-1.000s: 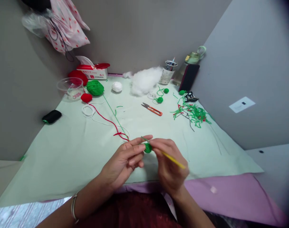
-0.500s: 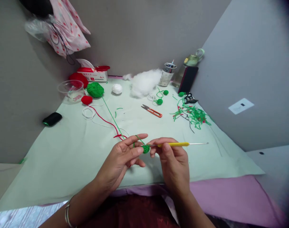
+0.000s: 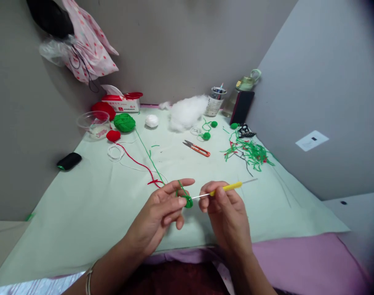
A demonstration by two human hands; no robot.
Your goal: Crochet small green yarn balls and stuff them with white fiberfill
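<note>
Between the thumb and fingers of my left hand is a small green crochet piece. Green yarn loops over that hand's raised index finger and runs back to a green yarn ball. My right hand grips a crochet hook by its yellow handle, tilted with the far end up to the right. The hook's metal tip meets the top of the green piece; whether it passes through a stitch is too small to tell.
Orange thread snips lie ahead of my hands. Green yarn scraps are heaped at the right. White stuffing, a pen cup and a phone stand at the back. A clear tub and black spool are left.
The hook has gone from nearly level to tilted, and my right hand has drawn slightly away from my left. The whole view has shifted a little.
</note>
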